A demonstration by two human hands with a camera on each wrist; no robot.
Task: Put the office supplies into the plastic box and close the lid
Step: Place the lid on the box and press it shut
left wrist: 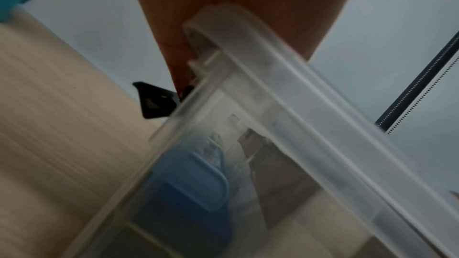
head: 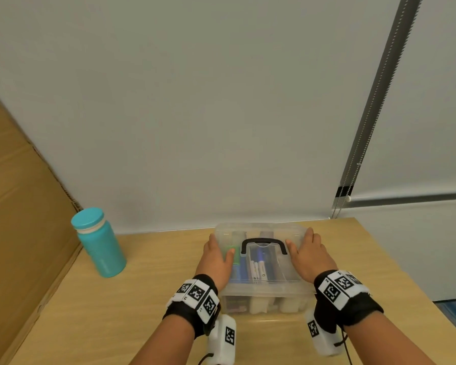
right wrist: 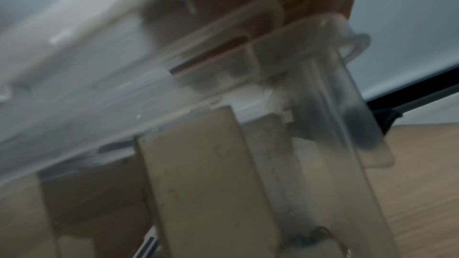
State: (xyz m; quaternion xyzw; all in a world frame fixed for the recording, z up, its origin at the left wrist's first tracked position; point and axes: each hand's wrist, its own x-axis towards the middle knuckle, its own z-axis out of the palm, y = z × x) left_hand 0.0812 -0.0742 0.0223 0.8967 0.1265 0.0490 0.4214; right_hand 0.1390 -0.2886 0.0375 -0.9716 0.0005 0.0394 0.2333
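A clear plastic box (head: 261, 295) stands on the wooden table with its lid (head: 258, 229) lying on top and a black handle (head: 263, 245) across the lid. Several markers (head: 257, 270) and a blue item (left wrist: 188, 193) show through the plastic. My left hand (head: 220, 246) lies flat on the lid's left side, fingers straight. On the lid's right side my right hand (head: 302, 242) presses flat in the same way. In the left wrist view the lid rim (left wrist: 273, 85) runs under my palm, with a black latch (left wrist: 154, 101) beside it. The right wrist view is blurred.
A teal bottle (head: 98, 243) stands at the left of the table (head: 142, 299), apart from the box. A cardboard sheet (head: 19, 206) leans along the left edge. A pale wall rises right behind the box, and the table's right edge drops off near my right wrist.
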